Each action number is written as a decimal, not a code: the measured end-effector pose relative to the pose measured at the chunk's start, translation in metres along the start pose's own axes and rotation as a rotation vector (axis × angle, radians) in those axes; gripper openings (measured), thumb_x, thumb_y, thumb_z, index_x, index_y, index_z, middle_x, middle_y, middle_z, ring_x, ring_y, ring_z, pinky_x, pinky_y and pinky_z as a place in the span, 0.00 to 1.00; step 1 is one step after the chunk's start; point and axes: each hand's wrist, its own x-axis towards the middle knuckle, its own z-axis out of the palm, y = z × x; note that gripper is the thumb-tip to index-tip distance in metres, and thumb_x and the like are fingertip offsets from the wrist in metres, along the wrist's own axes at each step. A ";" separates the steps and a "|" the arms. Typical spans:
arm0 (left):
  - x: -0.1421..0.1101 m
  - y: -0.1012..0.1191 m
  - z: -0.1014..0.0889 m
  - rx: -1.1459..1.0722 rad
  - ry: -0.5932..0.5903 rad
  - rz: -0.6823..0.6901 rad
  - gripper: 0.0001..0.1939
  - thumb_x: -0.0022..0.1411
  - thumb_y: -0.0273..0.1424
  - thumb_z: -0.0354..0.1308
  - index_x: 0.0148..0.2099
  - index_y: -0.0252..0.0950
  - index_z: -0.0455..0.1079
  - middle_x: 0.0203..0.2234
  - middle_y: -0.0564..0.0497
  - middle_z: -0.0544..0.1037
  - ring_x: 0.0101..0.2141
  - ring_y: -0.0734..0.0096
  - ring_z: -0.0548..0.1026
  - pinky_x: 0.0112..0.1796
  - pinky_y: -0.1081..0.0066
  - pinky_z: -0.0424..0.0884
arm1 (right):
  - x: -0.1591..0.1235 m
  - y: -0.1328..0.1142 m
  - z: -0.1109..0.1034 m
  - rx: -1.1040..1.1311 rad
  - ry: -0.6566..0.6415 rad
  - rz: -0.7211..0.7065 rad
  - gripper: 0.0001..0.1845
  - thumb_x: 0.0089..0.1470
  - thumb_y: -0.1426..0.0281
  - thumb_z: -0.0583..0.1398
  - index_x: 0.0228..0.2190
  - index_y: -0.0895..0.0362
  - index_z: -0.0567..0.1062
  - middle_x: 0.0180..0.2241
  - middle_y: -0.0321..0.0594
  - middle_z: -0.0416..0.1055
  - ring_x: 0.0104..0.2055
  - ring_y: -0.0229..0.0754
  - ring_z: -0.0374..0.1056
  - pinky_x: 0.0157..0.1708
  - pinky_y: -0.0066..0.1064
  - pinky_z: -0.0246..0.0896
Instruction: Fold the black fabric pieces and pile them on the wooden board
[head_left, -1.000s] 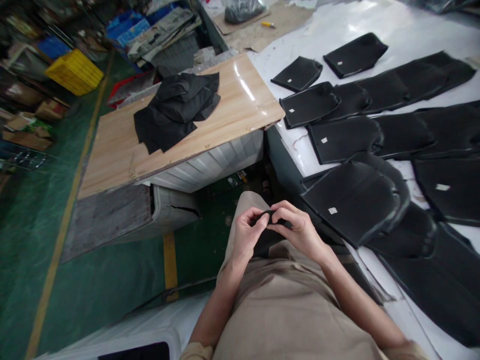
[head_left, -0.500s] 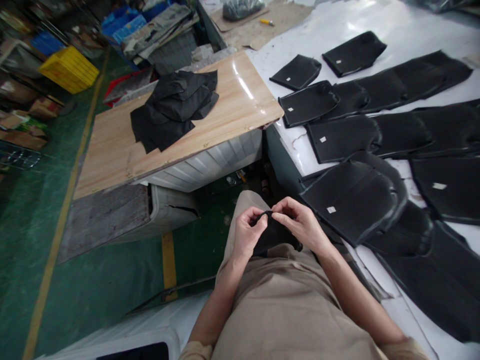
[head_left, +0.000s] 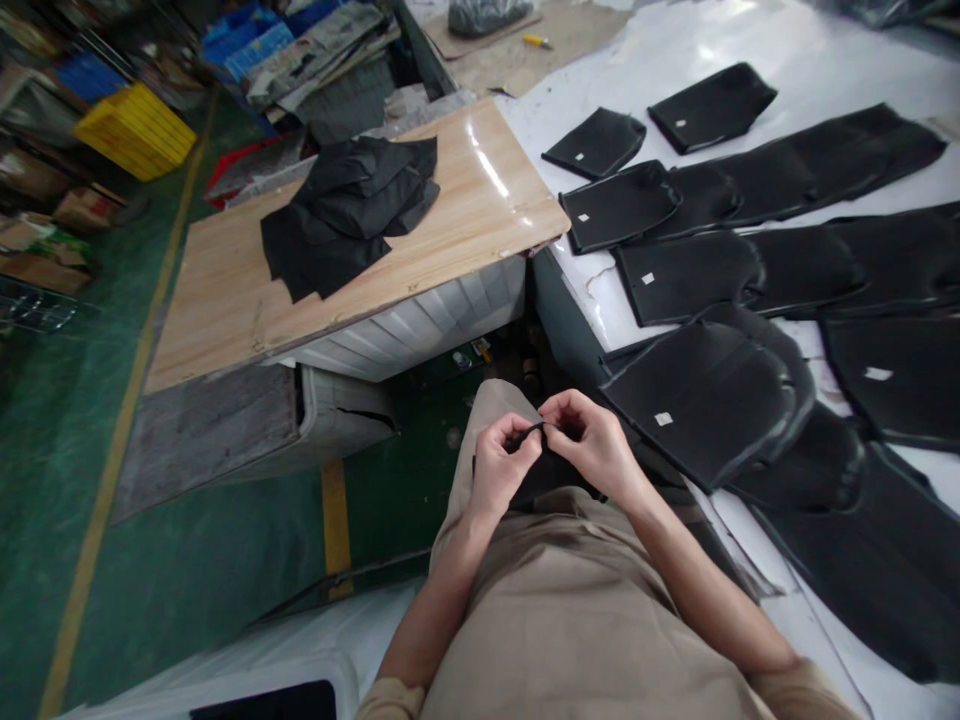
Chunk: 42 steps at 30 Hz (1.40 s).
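Observation:
Both my hands meet over my lap on a small black fabric piece [head_left: 546, 472]. My left hand [head_left: 499, 472] pinches its upper edge from the left, fingers closed on it. My right hand [head_left: 596, 445] pinches the same edge from the right with thumb and forefinger. The piece hangs down between my hands onto my beige trousers, and its lower part is hidden behind them.
Several black fabric panels [head_left: 705, 395] with small white tags lie spread over the white table [head_left: 712, 40] on the right. A heap of black fabric [head_left: 349, 215] sits on a wooden board [head_left: 225, 300] ahead on the left. Green floor, yellow crate [head_left: 135, 130] beyond.
My hands have stayed at my lap, shifting their pinch slightly along the edge of the black piece; more of it now hangs below them.

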 end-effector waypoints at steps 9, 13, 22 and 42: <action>0.000 0.001 0.000 0.035 -0.011 0.001 0.06 0.55 0.30 0.60 0.28 0.34 0.69 0.21 0.55 0.71 0.25 0.76 0.66 0.28 0.76 0.61 | -0.002 0.004 0.003 0.278 0.037 0.120 0.05 0.47 0.72 0.61 0.31 0.57 0.72 0.27 0.33 0.67 0.28 0.35 0.62 0.29 0.27 0.58; -0.001 0.003 0.002 0.053 -0.005 0.011 0.05 0.55 0.29 0.59 0.27 0.34 0.69 0.21 0.55 0.71 0.25 0.76 0.66 0.28 0.76 0.61 | -0.002 0.006 0.003 0.309 0.040 0.178 0.05 0.47 0.70 0.63 0.30 0.57 0.72 0.25 0.32 0.65 0.25 0.34 0.59 0.26 0.26 0.55; 0.000 -0.004 -0.002 -0.017 -0.003 -0.012 0.07 0.56 0.31 0.60 0.29 0.33 0.71 0.22 0.54 0.73 0.25 0.76 0.67 0.28 0.76 0.62 | -0.008 0.005 -0.030 0.197 -0.285 0.028 0.19 0.53 0.57 0.65 0.41 0.56 0.72 0.37 0.40 0.71 0.39 0.43 0.68 0.39 0.32 0.65; -0.003 0.000 -0.011 0.053 -0.137 0.045 0.12 0.62 0.40 0.59 0.37 0.35 0.72 0.28 0.53 0.72 0.30 0.73 0.67 0.31 0.76 0.63 | -0.010 0.010 -0.014 0.040 -0.057 0.067 0.08 0.58 0.64 0.61 0.32 0.56 0.73 0.31 0.37 0.72 0.34 0.40 0.67 0.33 0.29 0.61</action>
